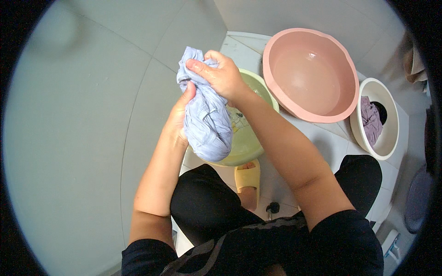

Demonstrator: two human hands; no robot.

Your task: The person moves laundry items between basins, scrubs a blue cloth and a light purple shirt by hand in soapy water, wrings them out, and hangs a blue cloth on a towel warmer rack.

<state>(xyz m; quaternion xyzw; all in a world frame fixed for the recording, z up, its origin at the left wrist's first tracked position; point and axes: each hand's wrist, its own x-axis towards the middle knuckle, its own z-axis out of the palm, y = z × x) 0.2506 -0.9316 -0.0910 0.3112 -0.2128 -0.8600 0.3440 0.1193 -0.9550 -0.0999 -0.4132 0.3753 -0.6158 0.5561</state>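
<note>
A bunched, wet light-blue cloth [209, 127] hangs between my two hands, above a pale green basin [243, 148] that holds water. My left hand [181, 110] grips the cloth from its left side, thumb pointing up. Higher on the right, my right hand [221, 74] is closed around the upper part, with its thumb pressed across the folds. The cloth's lower end bulges out below my hands and hides part of the basin. A printed pattern shows on the basin's inside.
A large pink basin [310, 117] with water stands at the upper right. Beyond it, a white basin [392, 148] holds a mauve cloth [370, 120] and a black round thing [380, 112]. A tiled wall [79, 138] rises on the left. My foot in a yellow slipper [248, 177] is below the green basin.
</note>
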